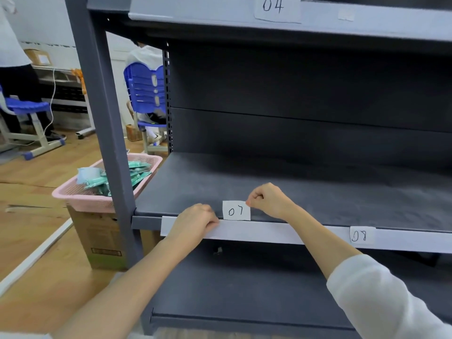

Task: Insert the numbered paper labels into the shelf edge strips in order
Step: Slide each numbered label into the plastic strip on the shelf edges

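A white paper label marked 07 stands upright at the top edge of the white edge strip on the middle shelf. My right hand pinches the label's upper right corner. My left hand grips the strip just left of the label, fingers curled over its top edge. Further right, a label marked 08 sits inside the same strip. On the upper shelf's strip, a label marked 04 is in place.
The dark grey shelf unit has an upright post at the left. Beside it a pink basket of green packets rests on a cardboard box. Blue chairs and people stand further back on the wooden floor.
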{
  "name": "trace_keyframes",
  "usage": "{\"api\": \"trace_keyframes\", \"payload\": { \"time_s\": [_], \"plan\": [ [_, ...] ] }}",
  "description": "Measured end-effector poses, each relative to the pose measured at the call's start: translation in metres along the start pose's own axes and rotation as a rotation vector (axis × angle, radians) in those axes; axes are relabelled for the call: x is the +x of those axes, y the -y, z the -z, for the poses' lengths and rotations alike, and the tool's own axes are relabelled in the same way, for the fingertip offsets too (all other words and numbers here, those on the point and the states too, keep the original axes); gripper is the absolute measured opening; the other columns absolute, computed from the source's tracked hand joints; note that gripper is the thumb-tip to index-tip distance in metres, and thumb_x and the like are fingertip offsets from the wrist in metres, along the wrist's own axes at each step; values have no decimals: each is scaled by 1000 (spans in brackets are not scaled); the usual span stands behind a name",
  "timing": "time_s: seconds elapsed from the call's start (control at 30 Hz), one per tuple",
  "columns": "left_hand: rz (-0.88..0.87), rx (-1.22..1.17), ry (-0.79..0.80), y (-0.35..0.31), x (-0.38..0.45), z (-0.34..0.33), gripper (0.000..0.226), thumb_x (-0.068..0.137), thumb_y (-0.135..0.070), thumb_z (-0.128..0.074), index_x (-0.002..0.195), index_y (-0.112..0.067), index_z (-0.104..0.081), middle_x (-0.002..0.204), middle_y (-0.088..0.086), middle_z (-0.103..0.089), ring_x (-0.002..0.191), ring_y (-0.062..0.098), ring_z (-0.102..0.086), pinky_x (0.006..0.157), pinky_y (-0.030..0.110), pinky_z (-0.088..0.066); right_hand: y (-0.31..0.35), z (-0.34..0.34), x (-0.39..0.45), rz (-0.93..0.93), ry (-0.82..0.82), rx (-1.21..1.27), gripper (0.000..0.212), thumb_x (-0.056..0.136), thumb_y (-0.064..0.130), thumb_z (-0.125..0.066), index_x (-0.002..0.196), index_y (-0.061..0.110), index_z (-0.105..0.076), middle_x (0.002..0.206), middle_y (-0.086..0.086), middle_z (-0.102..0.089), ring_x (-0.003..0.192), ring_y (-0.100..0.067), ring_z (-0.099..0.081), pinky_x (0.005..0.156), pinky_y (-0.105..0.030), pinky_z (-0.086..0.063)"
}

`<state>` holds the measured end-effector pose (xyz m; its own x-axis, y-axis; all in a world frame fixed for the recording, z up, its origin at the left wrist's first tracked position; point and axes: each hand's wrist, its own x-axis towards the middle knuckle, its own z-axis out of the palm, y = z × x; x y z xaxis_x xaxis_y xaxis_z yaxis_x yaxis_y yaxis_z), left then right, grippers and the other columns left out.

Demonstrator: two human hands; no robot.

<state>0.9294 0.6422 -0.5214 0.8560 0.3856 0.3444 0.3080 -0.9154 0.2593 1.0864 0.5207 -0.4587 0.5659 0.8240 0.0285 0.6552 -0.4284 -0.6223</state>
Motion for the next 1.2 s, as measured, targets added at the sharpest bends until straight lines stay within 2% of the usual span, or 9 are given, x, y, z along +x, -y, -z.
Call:
{"api": "trace_keyframes", "payload": {
  "time_s": [0.1,0.2,0.37,0.53,0.73,0.87,0.93,1.07,1.2],
  "plan": [
    [15,-51,-28,-6,-1,3,19,77,-10,-50,76,-5,-69,85,13,-67,83,30,-58,70,40,-51,-1,-2,1,-11,1,0,20,89,13,-56,89,-2,-70,98,-11,-69,54,-7,-45,51,-16,-35],
    [105,-72,-31,-14,2,8,17,81,-8,-55,87,-8,-71,93,10,-67,89,27,-58,75,34,-46,0,-4,0,-13,12,-4,20,89,12,-57,90,-2,-70,84,-4,-64,53,-6,-43,50,-15,-34],
    [186,-40,17,-18,10,11,20,80,-10,-55,87,-12,-73,95,8,-69,89,29,-59,75,34,-47,-1,-6,-2,-12,31,-6,19,88,11,-58,90,-3,-70,73,2,-59,53,-3,-43,49,-14,-33],
    [179,-6,60,-15,14,12,19,80,-10,-55,87,-13,-72,97,5,-69,90,28,-58,70,31,-42,-3,-7,-7,4,34,-11,19,89,8,-56,93,-5,-70,53,12,-43,45,-3,-36,35,-5,-31],
    [163,-19,20,-15,10,11,19,84,-12,-54,91,-14,-72,99,3,-70,92,27,-59,75,31,-44,-8,-13,-10,-11,45,-10,19,88,10,-57,90,-4,-70,55,11,-46,46,-5,-36,46,-14,-30],
    [153,-31,16,-14,7,11,18,85,-14,-55,92,-14,-71,99,3,-70,92,26,-59,75,30,-42,-8,-14,-11,-4,53,-24,18,87,8,-56,89,-2,-72,64,8,-55,47,-3,-39,42,-8,-30],
    [160,-25,18,-16,7,11,19,85,-14,-54,92,-14,-72,100,4,-70,92,27,-59,76,31,-43,-6,-14,-11,5,64,-29,19,87,7,-55,89,-1,-72,71,4,-59,48,-4,-40,46,-12,-32],
    [178,2,35,-19,8,13,21,84,-12,-52,93,-14,-71,102,7,-69,95,29,-59,78,32,-45,-2,-14,-11,12,79,-59,17,86,5,-57,86,-4,-71,60,8,-54,48,-9,-38,48,-17,-33],
    [165,12,61,-20,8,15,22,84,-11,-52,96,-13,-71,105,7,-68,97,29,-58,78,29,-43,-3,-17,-12,13,77,-61,15,84,3,-58,83,-3,-71,60,9,-55,49,-8,-40,51,-19,-35]
  ]
}}
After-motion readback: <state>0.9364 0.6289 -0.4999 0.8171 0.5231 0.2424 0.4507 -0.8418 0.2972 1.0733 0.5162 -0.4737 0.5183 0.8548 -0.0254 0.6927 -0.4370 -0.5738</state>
